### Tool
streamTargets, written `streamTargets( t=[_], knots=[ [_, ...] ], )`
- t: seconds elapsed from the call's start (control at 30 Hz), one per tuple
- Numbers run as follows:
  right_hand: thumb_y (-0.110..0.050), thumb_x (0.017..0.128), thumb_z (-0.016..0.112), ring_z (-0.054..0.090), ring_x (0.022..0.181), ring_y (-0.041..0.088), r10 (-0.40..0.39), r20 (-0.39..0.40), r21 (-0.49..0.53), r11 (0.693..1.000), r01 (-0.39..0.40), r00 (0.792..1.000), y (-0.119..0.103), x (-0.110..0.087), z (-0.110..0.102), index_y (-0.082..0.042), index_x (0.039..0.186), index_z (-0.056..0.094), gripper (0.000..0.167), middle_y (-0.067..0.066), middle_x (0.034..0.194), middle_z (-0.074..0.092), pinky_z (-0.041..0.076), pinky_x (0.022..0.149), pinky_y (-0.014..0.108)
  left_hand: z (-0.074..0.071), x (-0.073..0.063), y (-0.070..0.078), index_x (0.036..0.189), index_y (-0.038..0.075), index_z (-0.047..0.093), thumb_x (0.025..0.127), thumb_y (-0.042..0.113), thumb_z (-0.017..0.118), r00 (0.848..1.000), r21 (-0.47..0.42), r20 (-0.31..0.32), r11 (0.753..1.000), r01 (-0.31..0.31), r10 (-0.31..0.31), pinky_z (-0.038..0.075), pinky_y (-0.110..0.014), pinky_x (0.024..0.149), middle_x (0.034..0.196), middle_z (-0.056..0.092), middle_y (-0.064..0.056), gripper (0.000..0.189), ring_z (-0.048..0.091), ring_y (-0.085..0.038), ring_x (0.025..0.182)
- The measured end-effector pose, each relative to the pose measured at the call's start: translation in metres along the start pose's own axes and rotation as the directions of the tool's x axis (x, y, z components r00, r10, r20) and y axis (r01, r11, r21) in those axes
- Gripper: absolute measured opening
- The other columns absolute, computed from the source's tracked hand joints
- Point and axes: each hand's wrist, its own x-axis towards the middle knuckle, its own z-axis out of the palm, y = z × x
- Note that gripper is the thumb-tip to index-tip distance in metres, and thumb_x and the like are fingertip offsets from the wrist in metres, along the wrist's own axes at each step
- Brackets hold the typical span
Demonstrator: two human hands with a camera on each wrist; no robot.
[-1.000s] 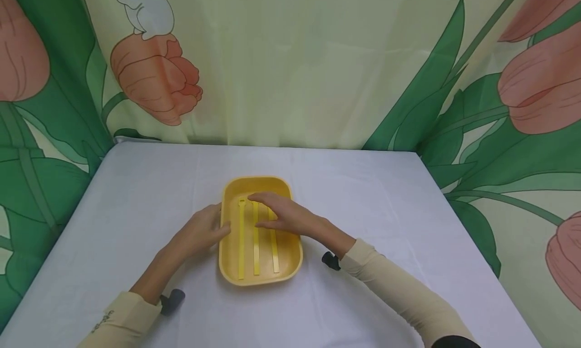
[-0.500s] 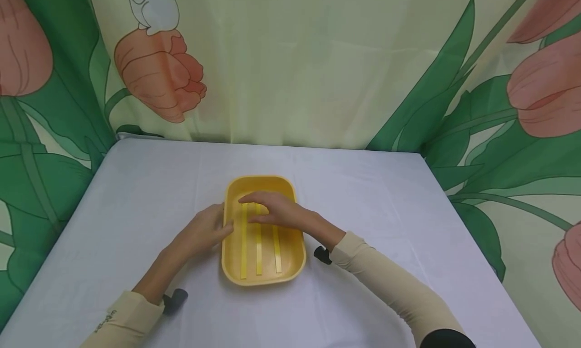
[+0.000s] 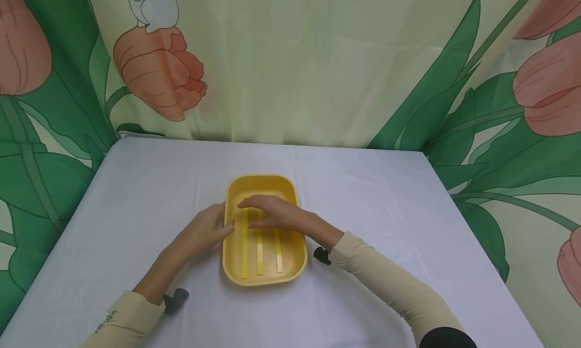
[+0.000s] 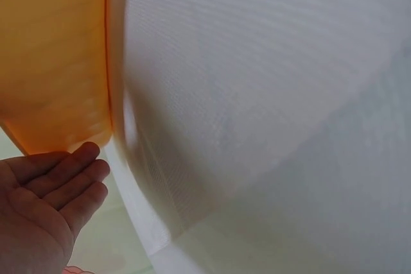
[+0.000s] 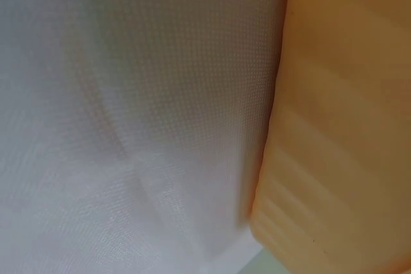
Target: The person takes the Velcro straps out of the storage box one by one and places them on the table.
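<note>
A yellow rectangular tray (image 3: 283,276) with rounded corners sits on the white-covered table. Three flat yellow strips lie lengthwise inside: a left strip (image 3: 244,252), a middle strip (image 3: 259,252) and a right strip (image 3: 278,252). My left hand (image 3: 204,230) holds the tray's left side, thumb over the rim and fingers along the outer wall. In the left wrist view, the fingers of this hand (image 4: 48,203) reach to the orange-looking tray wall (image 4: 54,56). Over the tray hovers my right hand (image 3: 277,213), thumb and fingers apart, covering the far parts of the strips.
White cloth covers the table (image 3: 363,201) around the tray. Behind it hangs a cream curtain (image 3: 308,70) printed with tulips and leaves. A dark wrist camera (image 3: 176,301) sits at my left cuff, another wrist camera (image 3: 322,255) at the right.
My right hand has moved left across the tray, toward the left strip, and covers its far end. The left hand keeps its place at the rim. The head view has shifted slightly.
</note>
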Motion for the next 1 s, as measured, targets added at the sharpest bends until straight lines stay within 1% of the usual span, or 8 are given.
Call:
streamTargets(
  t=[0.1,0.3,0.4,0.57,0.73,0.87,1.0],
  knots=[
    [-0.019,0.086,0.07,0.047,0.12,0.013,-0.014,0.012,-0.003,1.0,0.014,1.0,0.001,0.002,0.002,-0.002,0.128,0.055,0.047,0.007,0.126,0.057,0.032,0.1,0.018,0.0,0.0,-0.001,0.137,0.002,0.045,0.088,0.021,0.055,1.0,-0.003,0.003,1.0,0.001,-0.001,0.038,-0.053,0.097,0.128,0.052,-0.018,0.053,0.049,-0.032,0.115],
    [-0.018,0.086,0.069,0.046,0.123,0.015,-0.038,0.039,-0.018,0.999,0.038,0.999,0.002,0.005,0.007,-0.001,0.126,0.056,0.045,0.006,0.126,0.058,0.028,0.104,0.019,0.001,0.0,0.0,0.138,0.003,0.043,0.089,0.021,0.056,1.0,-0.006,0.01,1.0,0.027,-0.027,0.037,-0.053,0.098,0.13,0.05,-0.019,0.054,0.046,-0.034,0.119],
    [-0.017,0.087,0.069,0.045,0.123,0.015,-0.032,0.052,-0.009,0.999,0.032,0.998,0.002,0.006,0.008,-0.001,0.126,0.056,0.044,0.005,0.126,0.058,0.028,0.104,0.019,0.001,0.0,0.001,0.138,0.003,0.042,0.089,0.022,0.056,0.999,-0.002,0.011,0.999,0.037,-0.037,0.036,-0.053,0.098,0.131,0.049,-0.019,0.055,0.045,-0.035,0.121],
    [-0.019,0.088,0.068,0.043,0.125,0.012,-0.007,0.089,-0.004,1.0,0.007,0.996,0.001,0.008,0.011,-0.005,0.129,0.055,0.045,0.002,0.128,0.056,0.027,0.104,0.019,0.0,-0.001,0.002,0.139,0.003,0.041,0.089,0.024,0.056,0.999,0.001,0.016,0.999,0.05,-0.05,0.037,-0.053,0.098,0.131,0.049,-0.019,0.056,0.046,-0.035,0.12],
    [-0.019,0.089,0.066,0.042,0.125,0.011,-0.012,0.112,-0.006,1.0,0.013,0.994,0.0,0.009,0.012,-0.008,0.13,0.055,0.043,0.0,0.128,0.056,0.026,0.105,0.02,0.0,0.0,0.002,0.139,0.003,0.041,0.09,0.025,0.057,0.998,-0.005,0.027,0.998,0.055,-0.055,0.036,-0.053,0.099,0.132,0.048,-0.019,0.056,0.045,-0.035,0.121],
    [-0.016,0.09,0.065,0.042,0.126,0.012,-0.027,0.128,0.001,1.0,0.028,0.991,-0.001,0.01,0.013,-0.007,0.129,0.055,0.042,0.001,0.129,0.056,0.026,0.104,0.019,0.0,0.0,0.001,0.138,0.002,0.042,0.089,0.024,0.056,0.999,-0.01,0.024,0.999,0.043,-0.042,0.038,-0.052,0.098,0.13,0.05,-0.018,0.055,0.048,-0.032,0.116],
    [-0.012,0.09,0.064,0.043,0.125,0.012,-0.053,0.15,-0.015,0.998,0.056,0.987,0.001,0.011,0.015,-0.006,0.128,0.056,0.039,0.003,0.128,0.056,0.027,0.104,0.019,0.0,0.0,0.001,0.137,0.002,0.043,0.089,0.024,0.057,0.999,-0.012,0.021,0.999,0.037,-0.036,0.039,-0.051,0.097,0.128,0.051,-0.017,0.055,0.05,-0.03,0.112]
  ],
)
